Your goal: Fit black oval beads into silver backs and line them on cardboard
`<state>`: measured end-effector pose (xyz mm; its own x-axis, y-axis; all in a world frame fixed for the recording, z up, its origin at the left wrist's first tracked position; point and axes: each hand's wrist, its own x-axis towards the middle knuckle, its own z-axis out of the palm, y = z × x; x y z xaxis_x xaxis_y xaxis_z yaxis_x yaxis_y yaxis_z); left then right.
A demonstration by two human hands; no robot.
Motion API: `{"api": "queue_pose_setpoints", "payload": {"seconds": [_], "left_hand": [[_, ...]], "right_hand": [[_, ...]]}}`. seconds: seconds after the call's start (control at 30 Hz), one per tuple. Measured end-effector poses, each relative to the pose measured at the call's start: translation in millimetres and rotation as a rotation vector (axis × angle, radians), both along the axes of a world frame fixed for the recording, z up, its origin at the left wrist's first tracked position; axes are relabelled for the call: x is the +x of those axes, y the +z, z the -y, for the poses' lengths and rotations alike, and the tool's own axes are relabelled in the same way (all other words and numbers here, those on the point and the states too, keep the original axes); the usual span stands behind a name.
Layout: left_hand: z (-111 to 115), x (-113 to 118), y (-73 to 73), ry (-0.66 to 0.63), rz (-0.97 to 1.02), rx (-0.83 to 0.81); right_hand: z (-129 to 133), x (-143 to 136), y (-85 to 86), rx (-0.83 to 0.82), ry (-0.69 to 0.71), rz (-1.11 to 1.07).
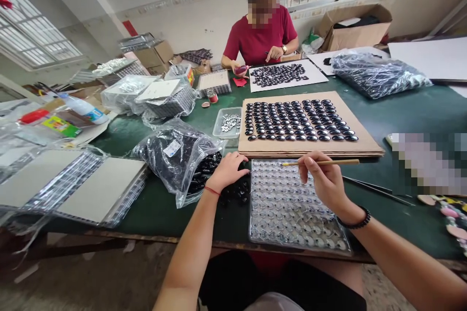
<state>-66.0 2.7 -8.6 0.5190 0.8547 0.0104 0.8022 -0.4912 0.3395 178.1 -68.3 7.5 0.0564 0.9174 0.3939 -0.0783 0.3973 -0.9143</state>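
In my right hand [323, 177] is a thin wooden stick [339, 162] with a yellowish tip, held level over the upper part of a clear tray [292, 204]. Rows of small round pieces fill that tray. My left hand [229, 170] rests near the tray's upper left corner, fingers apart, beside loose black pieces [237, 192] and an open plastic bag [171, 155] of black pieces. Beyond the tray, a cardboard sheet [365, 143] carries rows of shiny black ovals [292, 119]. A clear box [230, 124] of small metal rounds stands at its left.
Across the table [394, 112] a person in a red shirt [259, 39] works over a white board [317, 75] of dark pieces. Metal tweezers [379, 189] lie to the right. Wrapped stacks [113, 189] sit at left, a filled plastic bag [379, 70] at back right.
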Motion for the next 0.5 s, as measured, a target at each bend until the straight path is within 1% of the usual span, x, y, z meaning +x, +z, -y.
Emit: {"api": "queue_pose_setpoints", "payload": {"seconds": [0.17, 0.37, 0.43, 0.5], "left_hand": [[-0.2, -0.6, 1.2, -0.044, -0.003, -0.054], [0.4, 0.8, 1.8, -0.124, -0.02, -0.096], [1.2, 4.8, 0.8, -0.122, -0.035, -0.121], [2.5, 9.7, -1.5, -0.091, -0.036, -0.114]], "right_hand": [[-0.9, 0.6, -1.4, -0.018, -0.009, 0.005], [0.4, 1.8, -0.4, 0.009, 0.005, 0.023], [0.9, 1.4, -0.3, 0.007, -0.001, 0.029], [1.0, 0.9, -0.8, 0.0, -0.008, 0.037]]}}
